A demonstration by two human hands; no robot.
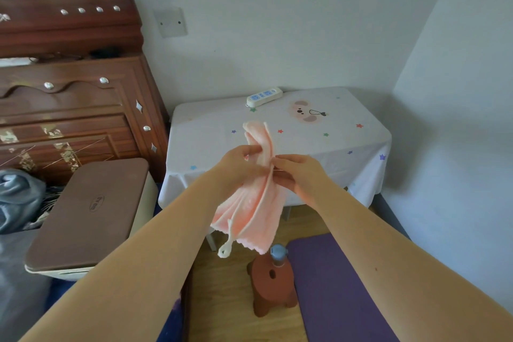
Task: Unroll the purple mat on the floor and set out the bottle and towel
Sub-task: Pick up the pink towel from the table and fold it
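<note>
Both hands, left hand (238, 164) and right hand (298, 175), fingers clamped on soft pink terry towel (258, 203), mid-frame above desk (319, 141). Flat purple foam mat (341, 286) unrolled lower right; blue-capped bottle (278, 254) beside it. Next, likely: lay towel down by mat.

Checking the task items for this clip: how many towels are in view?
1. The pink towel hangs in the air in front of the covered table, gripped by the left hand and right hand. Others may lie out of frame.
</note>
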